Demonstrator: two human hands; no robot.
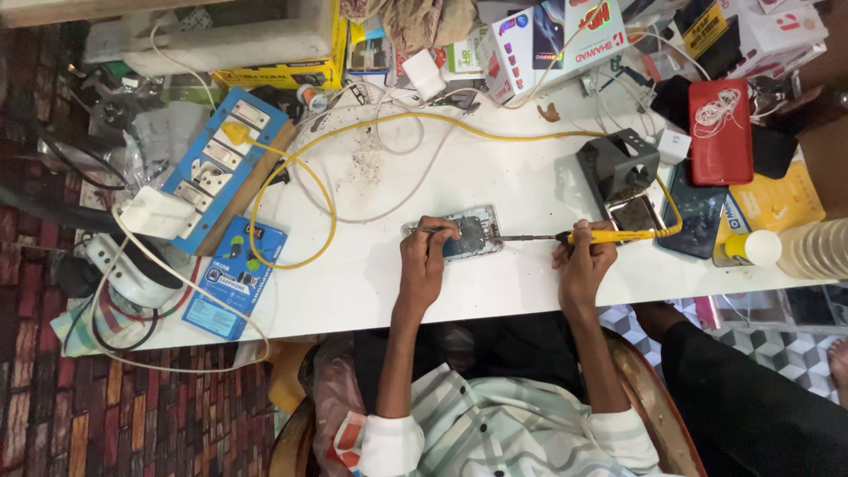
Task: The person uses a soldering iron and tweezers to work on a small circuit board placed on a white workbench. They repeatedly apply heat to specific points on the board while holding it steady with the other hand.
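An opened phone (473, 231) lies on the white table (512, 177) with its inner board showing. My left hand (427, 256) rests on the phone's left end and pinches thin metal tweezers (422, 230) over it. My right hand (583, 262) grips a yellow-handled soldering iron (594, 236), and its dark tip (521, 238) points left and touches the phone's right edge. The iron's yellow cable (415, 117) loops across the table to a blue power strip (221, 163).
A black soldering iron stand (618, 172) sits right of the iron, with a dark phone (698, 216), a red case (720, 132) and a yellow-capped bottle (746, 248) beyond. Boxes (552, 40) and white cables crowd the far edge. Another person's dark-clothed leg (751, 397) is at lower right.
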